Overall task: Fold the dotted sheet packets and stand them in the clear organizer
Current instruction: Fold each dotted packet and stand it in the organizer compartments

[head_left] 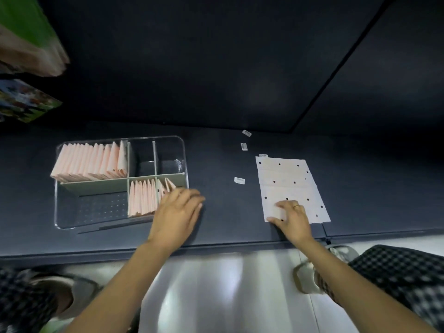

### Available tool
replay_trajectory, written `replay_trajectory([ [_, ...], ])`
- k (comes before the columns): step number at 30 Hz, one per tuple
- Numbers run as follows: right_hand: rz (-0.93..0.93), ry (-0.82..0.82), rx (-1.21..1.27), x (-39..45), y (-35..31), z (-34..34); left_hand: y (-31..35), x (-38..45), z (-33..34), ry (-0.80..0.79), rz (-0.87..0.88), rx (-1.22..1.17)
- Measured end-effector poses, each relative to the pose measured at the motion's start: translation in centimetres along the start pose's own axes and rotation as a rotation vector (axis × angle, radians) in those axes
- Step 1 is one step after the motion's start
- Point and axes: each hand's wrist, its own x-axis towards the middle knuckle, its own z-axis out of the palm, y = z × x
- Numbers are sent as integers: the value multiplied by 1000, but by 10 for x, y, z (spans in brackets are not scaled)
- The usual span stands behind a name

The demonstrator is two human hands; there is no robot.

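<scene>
While right hand (pixel 292 218) fingers press flat dotted sheet (pixel 288 179), left hand (pixel 179 210) relaxed beside clear organizer (pixel 72 224).

Both forearms are bare from wrist to frame edge; no sleeves are visible. The left hand (pixel 179 210) carries no jewellery on its visible fingers. The right hand (pixel 292 216) carries one plain gold-coloured ring (pixel 297 206) on a finger. Black-and-white checked fabric (pixel 408 277) is visible at 4 o'clock and again at 8 o'clock. Blurred light-coloured footwear (pixel 312 277) appears beside the 4 o'clock fabric.
</scene>
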Motion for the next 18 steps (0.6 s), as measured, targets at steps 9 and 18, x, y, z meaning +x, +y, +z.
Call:
replay_trajectory([
  [9,-88,62,194,12,14,5,27,-15,63,-535,-11,-128],
  [18,-421,-377,245,-7,-29,-10,58,15,73,-479,37,-313],
])
